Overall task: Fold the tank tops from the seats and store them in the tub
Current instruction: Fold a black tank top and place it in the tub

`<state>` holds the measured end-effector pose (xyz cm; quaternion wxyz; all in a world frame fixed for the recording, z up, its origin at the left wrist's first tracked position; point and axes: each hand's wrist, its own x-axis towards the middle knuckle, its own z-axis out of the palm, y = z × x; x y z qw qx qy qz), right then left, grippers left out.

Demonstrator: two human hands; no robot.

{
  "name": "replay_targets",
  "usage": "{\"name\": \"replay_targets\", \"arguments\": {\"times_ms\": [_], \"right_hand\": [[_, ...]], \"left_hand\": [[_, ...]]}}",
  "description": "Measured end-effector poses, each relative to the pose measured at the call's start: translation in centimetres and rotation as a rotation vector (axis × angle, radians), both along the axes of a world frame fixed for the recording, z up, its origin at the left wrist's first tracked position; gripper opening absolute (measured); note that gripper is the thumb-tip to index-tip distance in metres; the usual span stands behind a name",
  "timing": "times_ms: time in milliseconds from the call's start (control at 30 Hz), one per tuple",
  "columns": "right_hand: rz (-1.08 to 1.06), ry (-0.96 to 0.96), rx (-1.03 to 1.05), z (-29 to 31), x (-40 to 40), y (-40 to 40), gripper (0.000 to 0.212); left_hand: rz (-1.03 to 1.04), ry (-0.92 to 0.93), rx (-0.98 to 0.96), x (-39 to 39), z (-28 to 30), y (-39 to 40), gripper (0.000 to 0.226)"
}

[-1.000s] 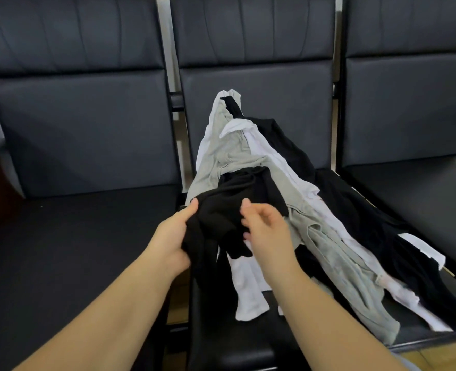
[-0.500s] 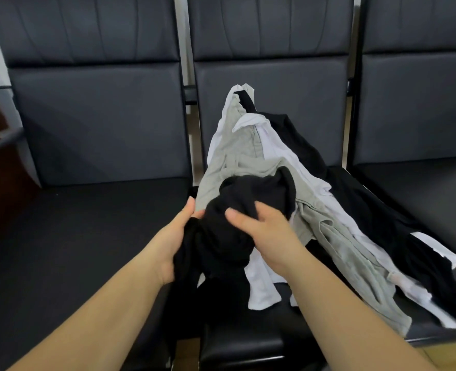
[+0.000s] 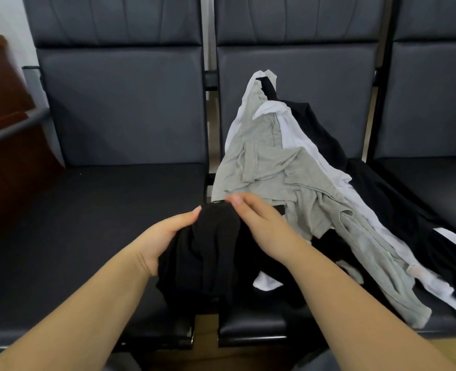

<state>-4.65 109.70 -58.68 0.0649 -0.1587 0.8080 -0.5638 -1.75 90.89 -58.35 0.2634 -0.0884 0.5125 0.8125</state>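
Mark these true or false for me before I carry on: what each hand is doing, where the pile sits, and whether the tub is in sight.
1. The left hand holds the black tank top. True.
2. The right hand grips the grey tank top. False: it is on the black one.
3. The pile lies on the middle seat. True.
4. The left seat holds a folded stack. False: nothing folded shows there.
5. The tub is visible. False: none in view.

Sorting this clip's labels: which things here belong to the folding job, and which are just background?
Job:
black top, gripped by left hand, right hand on it
pile of tops
middle seat

Background:
left seat
right seat
wooden cabinet
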Motion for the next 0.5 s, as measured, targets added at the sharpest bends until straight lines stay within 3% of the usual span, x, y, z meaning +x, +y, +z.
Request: {"name": "replay_targets", "arguments": {"times_ms": [67, 200, 400, 500], "right_hand": [[0.127, -0.047, 0.044, -0.5, 0.9, -1.9, 0.059], [0.244, -0.185, 0.084, -0.4, 2.7, -4.5, 0.047], [0.190, -0.569, -0.332, 0.5, 3.9, -5.3, 0.052], [0.346, -0.676, -0.402, 0.8, 4.0, -4.0, 0.045]], "left_hand": [[0.046, 0.003, -0.007, 1.0, -0.2, -1.5, 0.070], [0.166, -0.028, -0.026, 3.6, -0.5, -4.5, 0.044], [0.475, -0.050, 0.018, 5.0, -1.3, -7.0, 0.033], [0.603, -0.053, 0.017, 5.8, -1.0, -8.4, 0.019]]}}
